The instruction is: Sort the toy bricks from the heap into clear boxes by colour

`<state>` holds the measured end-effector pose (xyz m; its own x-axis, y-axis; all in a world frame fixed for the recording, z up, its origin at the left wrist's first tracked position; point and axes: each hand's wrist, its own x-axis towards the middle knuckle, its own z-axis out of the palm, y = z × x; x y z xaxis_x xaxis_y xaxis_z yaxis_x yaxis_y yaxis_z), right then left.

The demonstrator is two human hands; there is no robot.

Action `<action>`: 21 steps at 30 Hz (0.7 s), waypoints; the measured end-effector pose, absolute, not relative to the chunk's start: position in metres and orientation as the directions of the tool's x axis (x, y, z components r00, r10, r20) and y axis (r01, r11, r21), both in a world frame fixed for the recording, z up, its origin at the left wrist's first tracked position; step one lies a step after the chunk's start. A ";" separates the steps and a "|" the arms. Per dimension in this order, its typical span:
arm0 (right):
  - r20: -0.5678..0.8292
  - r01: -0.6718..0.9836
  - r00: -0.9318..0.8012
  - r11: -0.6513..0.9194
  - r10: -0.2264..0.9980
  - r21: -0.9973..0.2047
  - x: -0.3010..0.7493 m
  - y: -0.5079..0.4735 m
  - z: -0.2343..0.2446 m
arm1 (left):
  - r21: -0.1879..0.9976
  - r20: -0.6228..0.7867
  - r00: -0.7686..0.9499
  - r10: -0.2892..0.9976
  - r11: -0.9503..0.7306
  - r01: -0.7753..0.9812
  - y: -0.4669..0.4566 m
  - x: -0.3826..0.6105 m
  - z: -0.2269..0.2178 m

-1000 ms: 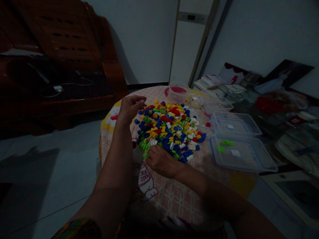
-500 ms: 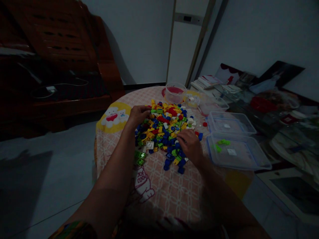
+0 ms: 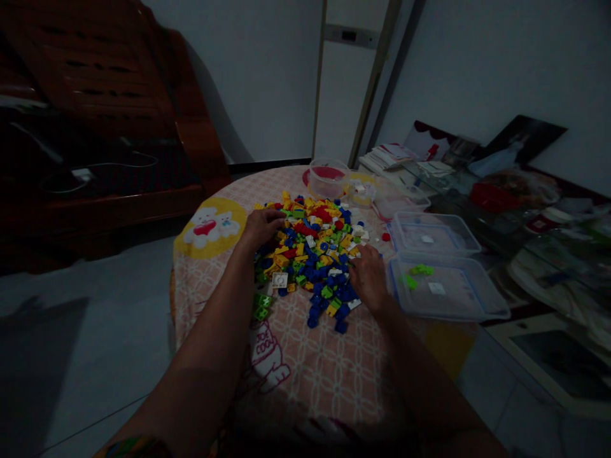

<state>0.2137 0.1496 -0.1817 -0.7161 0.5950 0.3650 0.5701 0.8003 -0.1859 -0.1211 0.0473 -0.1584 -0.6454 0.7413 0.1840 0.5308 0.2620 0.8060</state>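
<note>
The bricks [image 3: 312, 251] are hard, slightly glossy plastic, heaped on a matt woven cloth [image 3: 329, 362] with a printed lattice that covers the table. The boxes [image 3: 446, 292] and the tub [image 3: 327, 178] are clear, smooth plastic with a faint sheen. The bench [image 3: 109, 127] is dark polished wood, the floor [image 3: 95, 331] smooth and dully reflective, and the wall [image 3: 267, 76] painted matt.

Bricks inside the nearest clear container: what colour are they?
The bricks in the container are green; the head view shows them best.
</note>
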 end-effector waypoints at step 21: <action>0.617 0.616 -0.428 0.713 0.661 -0.336 0.248 0.184 -0.155 | 0.784 0.215 -0.625 0.750 0.249 0.569 0.049 -0.123 -0.163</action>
<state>0.2484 0.1839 -0.1549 -0.4280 0.6608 0.6166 0.6157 0.7126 -0.3363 -0.1233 0.0489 -0.1631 -0.6252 0.7503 0.2150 0.5687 0.2492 0.7839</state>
